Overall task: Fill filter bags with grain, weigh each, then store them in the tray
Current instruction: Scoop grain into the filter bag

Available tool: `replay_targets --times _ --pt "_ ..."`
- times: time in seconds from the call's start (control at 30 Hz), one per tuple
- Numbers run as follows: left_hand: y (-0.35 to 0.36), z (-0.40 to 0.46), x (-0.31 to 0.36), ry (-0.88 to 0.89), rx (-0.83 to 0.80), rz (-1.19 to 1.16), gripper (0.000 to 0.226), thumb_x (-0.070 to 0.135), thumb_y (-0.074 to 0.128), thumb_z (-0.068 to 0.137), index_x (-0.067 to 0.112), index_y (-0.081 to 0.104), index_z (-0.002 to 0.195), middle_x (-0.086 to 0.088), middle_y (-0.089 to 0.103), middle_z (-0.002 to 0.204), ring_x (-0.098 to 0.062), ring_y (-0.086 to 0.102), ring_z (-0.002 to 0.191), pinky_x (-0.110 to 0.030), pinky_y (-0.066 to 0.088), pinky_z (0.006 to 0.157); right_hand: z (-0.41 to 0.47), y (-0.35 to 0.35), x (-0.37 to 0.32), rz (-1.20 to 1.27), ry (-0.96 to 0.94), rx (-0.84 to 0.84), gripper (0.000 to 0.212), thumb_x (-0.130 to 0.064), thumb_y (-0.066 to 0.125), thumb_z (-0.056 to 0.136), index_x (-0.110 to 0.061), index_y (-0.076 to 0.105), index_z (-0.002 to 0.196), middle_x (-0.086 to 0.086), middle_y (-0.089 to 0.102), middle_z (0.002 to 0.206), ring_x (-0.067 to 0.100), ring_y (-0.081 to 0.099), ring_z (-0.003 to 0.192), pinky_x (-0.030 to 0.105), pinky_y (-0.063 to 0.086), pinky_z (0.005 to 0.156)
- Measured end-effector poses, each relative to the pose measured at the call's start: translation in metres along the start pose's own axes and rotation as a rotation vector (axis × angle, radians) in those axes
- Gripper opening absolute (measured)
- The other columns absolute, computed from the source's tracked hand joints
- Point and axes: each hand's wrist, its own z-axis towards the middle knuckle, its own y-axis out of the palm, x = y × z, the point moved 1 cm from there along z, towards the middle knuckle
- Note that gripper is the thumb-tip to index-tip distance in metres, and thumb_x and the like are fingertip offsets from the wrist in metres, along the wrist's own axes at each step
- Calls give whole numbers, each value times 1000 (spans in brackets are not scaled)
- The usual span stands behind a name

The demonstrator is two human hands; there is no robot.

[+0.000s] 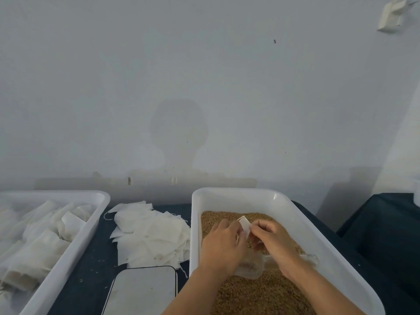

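Hands, left (pixel 223 243) and right (pixel 271 239), fingers pinching filter bag (pixel 245 224) over grain (pixel 261 292).

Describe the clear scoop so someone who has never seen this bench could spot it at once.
Find the white tub of brown grain on the right. The clear scoop lies on the grain just beneath the two hands, left hand and right hand, which pinch a small white filter bag. It is the only see-through thing there.

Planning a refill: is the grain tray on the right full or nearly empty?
Neither: the grain covers the floor of the white tray, but its bare walls stand well above it. Depth cannot be told.
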Motion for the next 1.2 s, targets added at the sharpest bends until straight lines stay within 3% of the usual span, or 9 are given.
replay_targets --times 0.07,0.13,0.3,0.4,0.53,0.7,0.83,1.0,1.2 --pt "1 -1 1 9 -29 50 35 49 39 93 20 58 99 8 45 96 -9 43 95 -21 36 74 1 0 0 10 14 16 23 -14 54 92 -5 65 73 2 62 62 11 57 59 20 49 57" --pt "0 -2 2 16 -17 69 30 40 41 95 16 59 102 7 40 102 -8 40 98 -17 35 75 2 -3 4 -104 13 62 21 -17 53 93 -10 63 76 1 64 69 11 58 64 18 48 61" --pt "-14 -2 4 -21 244 17 19 17 45 93 9 62 91 3 40 120 -12 36 100 -20 34 85 -1 -26 19 -940 91 -94 21 -47 55 88 -27 50 92 -12 57 91 3 53 80 18 35 65" --pt "-16 -3 7 23 258 28 15 14 45 92 8 58 88 5 47 107 -13 35 90 -22 33 80 -2 -28 22 -1137 175 -247 18 -33 62 85 -21 56 97 -8 59 97 11 56 92 27 38 79" --pt "-15 -4 4 -87 250 -28 10 18 47 90 17 47 80 8 49 77 -13 39 78 -22 29 65 -1 -29 5 -1210 47 -245 9 -25 60 87 -21 56 80 -11 57 81 9 56 82 39 36 106" --pt "-10 -2 -1 -162 258 -85 11 22 45 93 23 38 85 11 48 72 -10 39 78 -21 28 60 10 -76 -27 -1447 -161 -131 10 -31 67 80 -32 58 83 -17 57 81 10 50 93 33 30 103" --pt "-8 -1 -2 -164 253 -97 12 23 44 94 23 37 84 13 44 70 -9 39 77 -21 28 59 16 -102 -31 -1745 -326 -210 24 -14 65 81 -33 51 82 -15 41 70 14 46 93 32 24 95" --pt "-7 -1 -2 -160 225 -96 11 22 42 95 23 37 85 13 45 71 -9 39 75 -20 26 54 6 -90 -5 -1680 -375 -258 16 -25 66 83 -33 61 96 -17 59 96 15 41 100 29 29 91" --pt "-7 0 -2 -161 201 -148 10 19 41 96 20 36 87 11 38 68 -8 36 70 -18 27 52 0 -71 9 -1385 -218 -437 8 -33 68 81 -29 65 87 -17 63 88 3 56 88 26 34 98"
